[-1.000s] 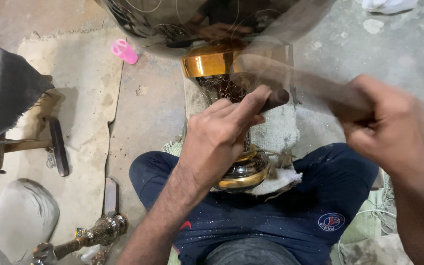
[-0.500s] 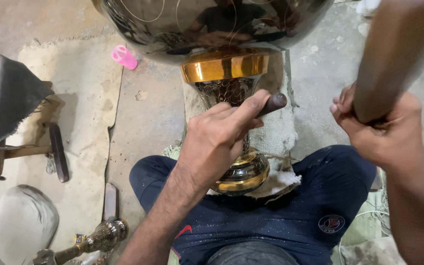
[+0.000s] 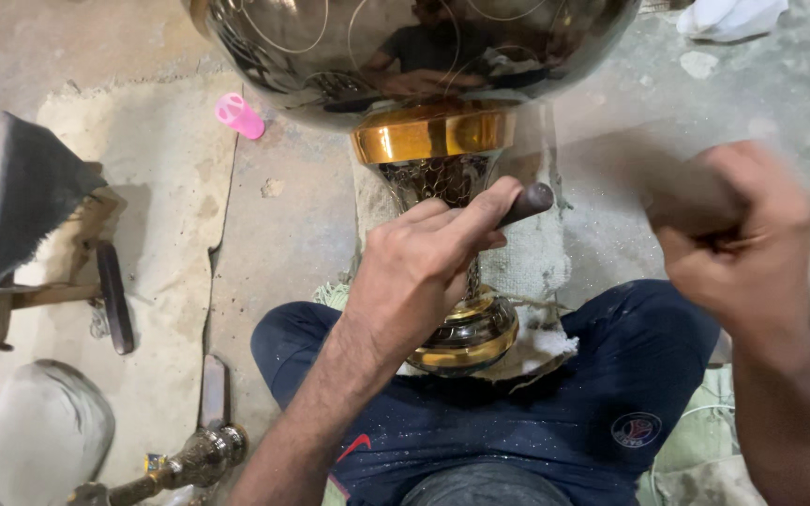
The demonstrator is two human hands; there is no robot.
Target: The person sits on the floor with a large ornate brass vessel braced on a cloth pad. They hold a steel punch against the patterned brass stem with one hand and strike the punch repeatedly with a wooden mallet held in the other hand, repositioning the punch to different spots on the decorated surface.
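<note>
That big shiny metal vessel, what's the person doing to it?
A person sits on the floor with a large polished metal vessel lying across their lap. The left hand presses a dark punch-like tool against the patterned neck below a gold band. The right hand grips a blurred wooden handle, raised beside it.

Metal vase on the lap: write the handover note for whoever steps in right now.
Left hand: fingers gripped round a dark punch, its tip against the patterned neck of the vase.
Right hand: closed on a wooden mallet, blurred, beside the punch's free end.
Vase lies across the knees on sacking.
Done: neck shows pattern.
Left: cannot tell how much.
</note>
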